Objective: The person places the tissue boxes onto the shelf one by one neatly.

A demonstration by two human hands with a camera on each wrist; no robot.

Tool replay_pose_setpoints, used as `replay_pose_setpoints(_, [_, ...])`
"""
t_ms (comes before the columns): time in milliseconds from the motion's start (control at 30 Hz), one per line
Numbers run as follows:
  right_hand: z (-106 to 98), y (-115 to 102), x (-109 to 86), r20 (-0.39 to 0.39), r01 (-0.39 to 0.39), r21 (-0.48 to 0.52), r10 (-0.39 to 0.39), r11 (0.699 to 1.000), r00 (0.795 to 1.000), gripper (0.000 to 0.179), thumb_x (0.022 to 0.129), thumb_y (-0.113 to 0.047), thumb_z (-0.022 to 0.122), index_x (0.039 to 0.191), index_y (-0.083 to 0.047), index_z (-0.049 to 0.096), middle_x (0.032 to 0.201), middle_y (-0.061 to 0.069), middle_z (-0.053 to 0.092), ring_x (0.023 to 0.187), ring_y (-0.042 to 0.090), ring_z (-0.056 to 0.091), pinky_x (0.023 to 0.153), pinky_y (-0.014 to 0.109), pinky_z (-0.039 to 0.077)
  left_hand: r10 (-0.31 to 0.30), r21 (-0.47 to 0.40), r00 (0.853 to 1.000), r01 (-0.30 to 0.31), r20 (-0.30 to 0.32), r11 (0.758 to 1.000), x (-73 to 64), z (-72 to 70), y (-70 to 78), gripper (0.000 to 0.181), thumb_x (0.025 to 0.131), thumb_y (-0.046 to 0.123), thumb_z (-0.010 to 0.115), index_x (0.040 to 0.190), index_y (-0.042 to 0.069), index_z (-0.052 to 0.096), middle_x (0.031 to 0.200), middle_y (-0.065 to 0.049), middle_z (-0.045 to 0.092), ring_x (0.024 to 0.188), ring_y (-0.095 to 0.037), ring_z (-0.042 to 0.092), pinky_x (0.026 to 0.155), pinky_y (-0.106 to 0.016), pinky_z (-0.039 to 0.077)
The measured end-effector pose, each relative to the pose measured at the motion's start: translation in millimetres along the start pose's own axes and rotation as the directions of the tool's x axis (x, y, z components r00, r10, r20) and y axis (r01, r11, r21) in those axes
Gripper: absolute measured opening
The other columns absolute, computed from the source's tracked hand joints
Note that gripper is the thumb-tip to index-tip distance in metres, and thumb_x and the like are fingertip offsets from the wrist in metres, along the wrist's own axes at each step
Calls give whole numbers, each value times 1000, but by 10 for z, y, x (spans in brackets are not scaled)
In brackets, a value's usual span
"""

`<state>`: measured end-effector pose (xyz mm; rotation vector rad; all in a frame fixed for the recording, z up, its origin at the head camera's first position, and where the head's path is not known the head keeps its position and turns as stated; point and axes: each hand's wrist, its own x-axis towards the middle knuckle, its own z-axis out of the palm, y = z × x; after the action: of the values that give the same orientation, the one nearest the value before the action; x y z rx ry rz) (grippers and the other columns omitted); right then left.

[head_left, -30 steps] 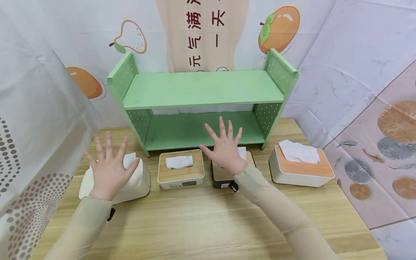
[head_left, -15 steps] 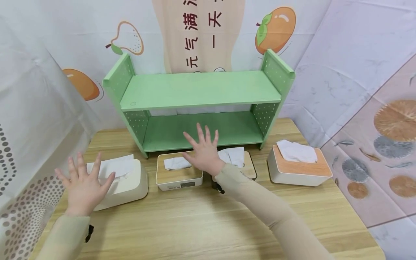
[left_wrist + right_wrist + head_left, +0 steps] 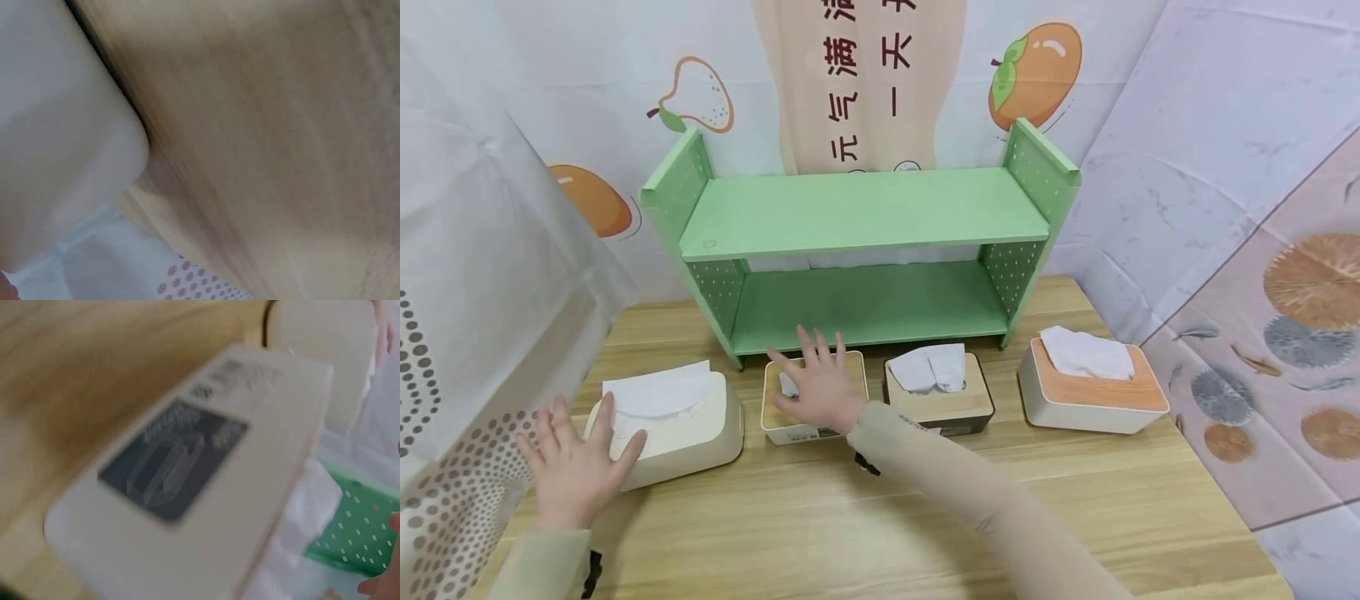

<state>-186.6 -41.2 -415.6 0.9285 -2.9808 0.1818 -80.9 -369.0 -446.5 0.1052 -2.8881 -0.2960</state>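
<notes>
At the left end of a row of tissue boxes, my left hand (image 3: 571, 471) is spread beside the all-cream tissue box (image 3: 688, 437), its thumb and index finger overlapping that box's near left corner. The cream box's rounded side also fills the left of the left wrist view. My right hand (image 3: 827, 387), fingers spread, hovers over the small white tissue box with a wooden lid (image 3: 772, 408) and partly covers its tissue. In the right wrist view that box's labelled side (image 3: 250, 456) is close, with my fingers at the right edge. Neither hand grips anything.
Right of my right hand stands a dark tissue box with a wooden lid (image 3: 943, 408). Farther right is a white tissue box with an orange-brown lid (image 3: 1097, 408). Behind the row stands a green two-tier shelf (image 3: 865, 212) on the wooden table (image 3: 820, 533). Printed cloths hang around it.
My right hand has moved left, from over the dark tissue box to over the small white one. My left hand has shifted left and nearer, uncovering more of the cream tissue box.
</notes>
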Motion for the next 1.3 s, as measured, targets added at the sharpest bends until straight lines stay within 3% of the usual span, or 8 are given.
replay_pose_setpoints(267, [163,-326,74,41,84,-40,-82,996,996,67,92,-65,34,150,-43,11,159,15,9,146,33,10,116,55,3,-10,-26,1000,10,-16,1000,-23,68,-44,78,94,53,43,152,10,12,145,-45,-10,134,-62,-9,95,-80,-6])
replay_pose_setpoints(567, [315,-603,117,129,87,-80,-76,993,989,69,90,-70,33,149,-45,9,158,8,16,147,26,11,118,47,7,-12,-67,1000,13,12,998,-55,68,-25,76,96,49,41,151,5,13,141,-49,-9,127,-70,-5,96,-80,1])
replay_pose_setpoints(633, [338,-638,124,125,93,-95,-81,991,989,70,90,-70,33,150,-44,9,158,6,19,146,26,13,118,46,8,-33,-104,999,35,19,994,-57,69,-21,80,96,47,43,151,3,6,141,-50,-10,125,-72,-6,95,-80,2])
replay_pose_setpoints(733, [346,-682,134,111,104,-104,-92,989,990,70,90,-70,33,150,-43,10,156,3,25,145,26,18,117,45,11,-82,-169,996,87,35,982,-52,65,-14,89,95,44,48,149,-2,-5,140,-50,-8,124,-73,-1,89,-82,12])
replay_pose_setpoints(833, [327,-732,142,107,115,-88,-106,989,989,67,91,-68,34,150,-43,14,154,-3,30,144,24,20,117,44,12,-137,-207,988,149,72,967,-50,53,-6,96,93,44,51,146,-7,-11,138,-52,-1,116,-72,19,80,-79,28])
replay_pose_setpoints(900, [307,-767,145,115,115,-67,-107,991,988,65,92,-66,36,149,-43,16,152,-5,32,145,23,19,117,44,12,-164,-222,981,184,108,958,-47,41,-1,98,93,45,51,145,-10,-11,135,-53,6,110,-70,26,79,-76,32])
replay_pose_setpoints(1100, [346,-848,160,129,103,11,-104,995,986,64,93,-63,39,149,-42,19,153,-4,32,144,25,21,116,50,11,-187,-278,970,224,152,934,-54,30,6,93,94,47,51,142,-18,5,134,-49,21,111,-66,31,91,-71,28])
replay_pose_setpoints(1300, [392,-886,145,103,85,112,-96,990,990,63,92,-62,42,148,-41,24,150,-2,36,142,26,26,112,49,16,-113,-326,977,167,179,931,-146,39,-75,86,96,43,51,146,-12,8,143,-43,17,118,-65,27,91,-72,26])
